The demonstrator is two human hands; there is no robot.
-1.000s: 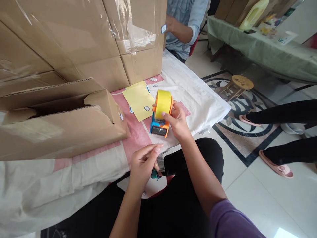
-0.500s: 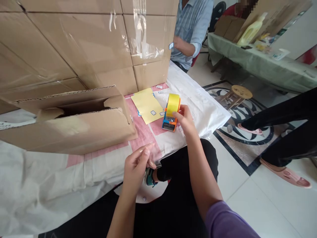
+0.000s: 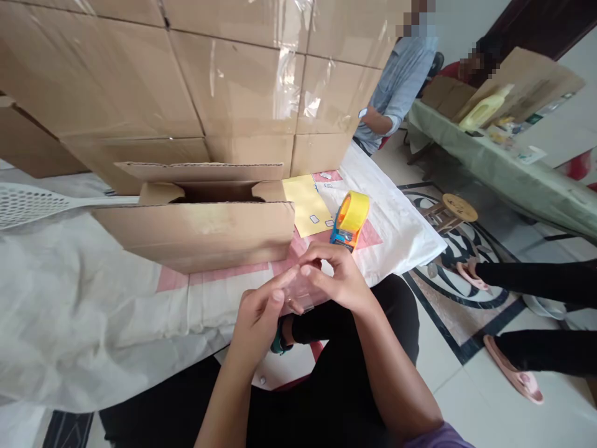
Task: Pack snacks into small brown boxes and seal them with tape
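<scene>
A short strip of clear tape [image 3: 301, 291] is stretched between my two hands over the table's front edge. My left hand [image 3: 256, 314] pinches its left end between thumb and fingers. At the other end, the closed fingers of my right hand [image 3: 341, 274] grip the tape. Just beyond my right hand, a tape dispenser [image 3: 352, 214] with a yellow roll and blue and orange body rests on the table. A cardboard box [image 3: 224, 233] with its top flaps up sits ahead of my left hand. Yellow paper sheets [image 3: 304, 200] lie between box and dispenser, a few small labels on them.
Taped cardboard cartons [image 3: 252, 87] are stacked behind the box. A white perforated fly swatter [image 3: 35, 204] lies at the left on the cloth-covered table [image 3: 116, 317]. A co-worker in a blue shirt [image 3: 403, 81] sits beyond the stack. A wooden stool [image 3: 459, 207] stands on the right.
My right hand has let go of the tape dispenser and come left to the clear tape at my left hand. The dispenser stays on the table. The view has turned left.
</scene>
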